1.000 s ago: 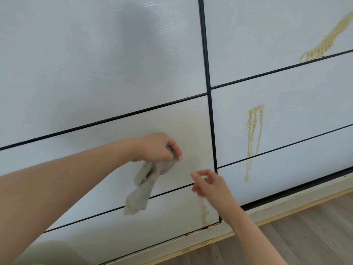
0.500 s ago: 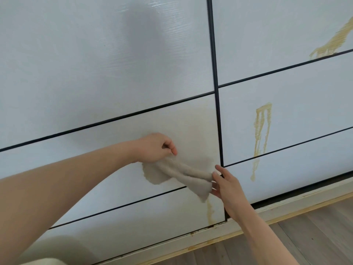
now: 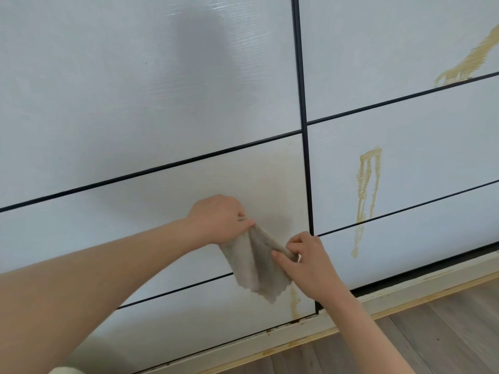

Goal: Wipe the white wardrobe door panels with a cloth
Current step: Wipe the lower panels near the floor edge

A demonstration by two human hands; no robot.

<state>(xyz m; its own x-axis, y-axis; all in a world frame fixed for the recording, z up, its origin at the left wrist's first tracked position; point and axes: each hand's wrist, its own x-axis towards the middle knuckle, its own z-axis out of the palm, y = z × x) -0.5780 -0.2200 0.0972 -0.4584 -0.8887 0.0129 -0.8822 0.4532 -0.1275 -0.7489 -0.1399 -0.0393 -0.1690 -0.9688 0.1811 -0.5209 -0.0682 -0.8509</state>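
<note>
Here the small beige-grey fleecy cloth (image 3: 255, 268) is stretched between two bare hands, in front of the white wardrobe door panels (image 3: 135, 90) and just left of the black vertical divider strip (image 3: 303, 130) that separates the two doors. The left hand (image 3: 220, 218) holds the upper corner of the cloth, its grip clamped on the fabric with thumb and curled fingers. The right hand (image 3: 307, 261), lower and nearer to the strip, pinches the other upper edge of the cloth, so its grip is also closed on the fabric. Between the two hands the cloth hangs down in soft folds, and its wavy bottom edge reaches over the thin black horizontal line (image 3: 175, 290) on the left of the strip.

Just below the cloth, near the bottom of the strip, a yellow-brown drip stain (image 3: 294, 300) runs down the lowest panel. To the right of the strip, a longer yellow streaked stain (image 3: 367, 184) crosses two panels, and far to the upper right another yellow smear (image 3: 469, 60) lies at the edge of the view. To the left of the strip, above the left hand, the panel has a faint yellowish haze (image 3: 270, 179). Under the doors there is a pale baseboard (image 3: 391, 295) and then a grey wooden floor (image 3: 432, 341).
</note>
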